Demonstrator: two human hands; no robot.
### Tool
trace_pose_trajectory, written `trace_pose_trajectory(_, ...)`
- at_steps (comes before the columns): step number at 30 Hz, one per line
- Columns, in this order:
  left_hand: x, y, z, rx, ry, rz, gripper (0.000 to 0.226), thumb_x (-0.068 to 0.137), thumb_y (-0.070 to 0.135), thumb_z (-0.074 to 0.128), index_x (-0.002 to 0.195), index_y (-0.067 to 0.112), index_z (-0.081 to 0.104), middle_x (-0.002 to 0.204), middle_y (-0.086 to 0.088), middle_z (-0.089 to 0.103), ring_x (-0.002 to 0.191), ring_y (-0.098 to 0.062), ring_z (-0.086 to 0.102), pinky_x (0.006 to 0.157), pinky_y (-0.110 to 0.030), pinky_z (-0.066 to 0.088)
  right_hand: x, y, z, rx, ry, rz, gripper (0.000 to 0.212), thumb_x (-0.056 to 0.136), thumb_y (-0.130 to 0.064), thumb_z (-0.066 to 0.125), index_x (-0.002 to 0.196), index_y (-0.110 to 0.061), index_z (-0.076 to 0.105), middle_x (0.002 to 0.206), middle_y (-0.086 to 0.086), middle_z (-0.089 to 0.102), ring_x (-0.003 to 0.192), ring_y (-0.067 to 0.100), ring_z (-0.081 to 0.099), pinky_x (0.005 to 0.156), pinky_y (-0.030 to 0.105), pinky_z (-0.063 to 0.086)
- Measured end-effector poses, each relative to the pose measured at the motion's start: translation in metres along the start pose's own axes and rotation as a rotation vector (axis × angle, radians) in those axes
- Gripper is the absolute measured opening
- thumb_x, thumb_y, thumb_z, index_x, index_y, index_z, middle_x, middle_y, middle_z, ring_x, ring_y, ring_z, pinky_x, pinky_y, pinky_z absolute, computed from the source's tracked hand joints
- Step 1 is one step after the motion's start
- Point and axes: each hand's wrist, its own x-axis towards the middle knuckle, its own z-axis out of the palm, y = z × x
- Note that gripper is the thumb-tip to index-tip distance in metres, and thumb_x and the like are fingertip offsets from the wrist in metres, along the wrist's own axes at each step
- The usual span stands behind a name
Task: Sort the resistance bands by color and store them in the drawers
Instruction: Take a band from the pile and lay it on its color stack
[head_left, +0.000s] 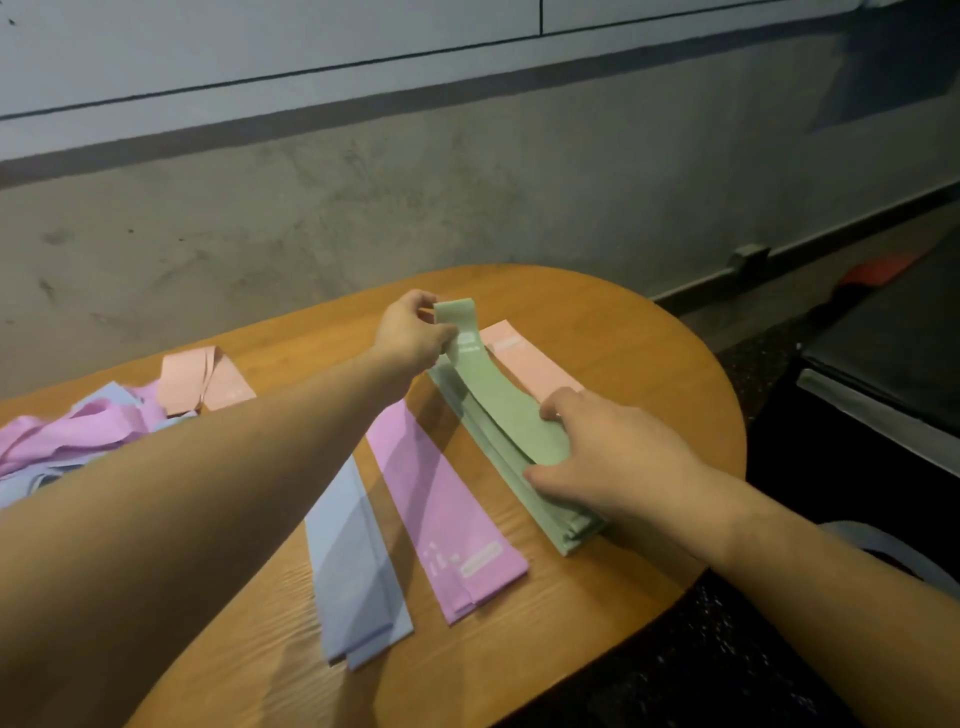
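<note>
A stack of green bands lies on the wooden table at the right. The top green band is lifted at its far end, pinched by my left hand. My right hand presses and grips its near end on the stack. Beside the stack lie a flat purple band, a blue band and, behind the green ones, a pink band. At the left sits an unsorted heap of purple, blue and pink bands. No drawers are in view.
The table ends in a rounded edge on the right, close to a grey concrete wall. A dark cabinet or box stands on the floor to the right. My left forearm crosses over the blue band.
</note>
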Motion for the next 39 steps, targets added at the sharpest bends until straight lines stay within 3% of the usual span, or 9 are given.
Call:
trace_pose_trajectory(4, 0.011, -0.010, 0.005, 0.064, 0.048, 0.059, 0.028, 0.091, 0.008, 0.071, 0.115, 0.018, 0.059, 0.099, -0.008, 0.066, 0.075, -0.014, 0.064, 0.062, -0.027, 0.055, 0.010, -0.004, 0.002, -0.106, 0.033, -0.038, 0.052, 0.090, -0.058, 0.053, 0.135, -0.034, 0.044, 0.125, -0.004, 0.060, 0.106, 0.024, 0.062, 0.075, 0.035, 0.045)
trace_pose_trajectory(9, 0.019, -0.028, 0.009, 0.085, 0.100, 0.055, 0.022, 0.091, 0.012, 0.071, 0.108, 0.021, 0.061, 0.094, -0.001, 0.066, 0.081, -0.017, 0.067, 0.076, -0.039, 0.061, 0.018, -0.005, 0.010, -0.202, 0.056, -0.061, 0.057, 0.090, -0.067, 0.046, 0.135, -0.031, 0.046, 0.125, -0.001, 0.058, 0.109, 0.026, 0.061, 0.074, 0.038, 0.041)
trace_pose_trajectory(15, 0.022, -0.043, 0.010, 0.234, 0.147, 0.084, 0.018, 0.090, 0.025, 0.073, 0.106, 0.028, 0.065, 0.116, 0.001, 0.048, 0.100, -0.018, 0.056, 0.089, -0.040, 0.055, 0.017, 0.004, 0.018, -0.191, 0.049, -0.075, 0.063, 0.086, -0.076, 0.046, 0.135, -0.036, 0.046, 0.122, -0.004, 0.059, 0.112, 0.021, 0.057, 0.083, 0.039, 0.050)
trace_pose_trajectory(18, 0.023, -0.043, 0.008, 0.217, 0.122, 0.046, 0.018, 0.091, 0.024, 0.073, 0.106, 0.025, 0.064, 0.121, -0.001, 0.051, 0.101, -0.019, 0.056, 0.087, -0.037, 0.055, 0.013, 0.008, 0.017, -0.176, 0.018, -0.069, 0.065, 0.084, -0.078, 0.048, 0.136, -0.039, 0.042, 0.121, -0.006, 0.058, 0.108, 0.020, 0.060, 0.077, 0.037, 0.048)
trace_pose_trajectory(22, 0.024, -0.041, 0.005, 0.140, 0.077, -0.029, 0.017, 0.092, 0.018, 0.072, 0.105, 0.019, 0.062, 0.107, -0.007, 0.064, 0.086, -0.022, 0.063, 0.084, -0.043, 0.059, 0.005, 0.011, 0.013, -0.201, -0.011, -0.091, 0.067, 0.082, -0.078, 0.050, 0.136, -0.039, 0.041, 0.119, -0.007, 0.061, 0.105, 0.018, 0.062, 0.073, 0.035, 0.045)
trace_pose_trajectory(29, 0.024, -0.041, 0.003, 0.112, 0.067, -0.078, 0.023, 0.093, 0.016, 0.071, 0.111, 0.020, 0.058, 0.108, -0.007, 0.062, 0.094, -0.024, 0.065, 0.088, -0.046, 0.059, -0.002, 0.007, 0.019, -0.174, -0.009, -0.134, 0.058, 0.090, -0.065, 0.051, 0.140, -0.039, 0.036, 0.125, -0.004, 0.058, 0.105, 0.020, 0.062, 0.079, 0.038, 0.055)
trace_pose_trajectory(33, 0.023, -0.039, 0.003, 0.124, 0.038, -0.089, 0.027, 0.094, 0.014, 0.069, 0.119, 0.019, 0.058, 0.101, -0.001, 0.058, 0.097, -0.026, 0.066, 0.089, -0.045, 0.059, -0.003, 0.008, 0.025, -0.158, 0.005, -0.130, 0.066, 0.086, -0.070, 0.053, 0.141, -0.040, 0.034, 0.126, -0.005, 0.057, 0.106, 0.020, 0.061, 0.081, 0.038, 0.056)
trace_pose_trajectory(39, 0.022, -0.038, 0.001, 0.124, 0.010, -0.127, 0.034, 0.094, 0.017, 0.069, 0.127, 0.019, 0.060, 0.116, -0.007, 0.061, 0.097, -0.024, 0.066, 0.087, -0.042, 0.060, -0.007, 0.006, 0.034, -0.148, -0.048, -0.122, 0.071, 0.087, -0.063, 0.060, 0.144, -0.039, 0.026, 0.134, -0.001, 0.050, 0.113, 0.023, 0.056, 0.084, 0.042, 0.057)
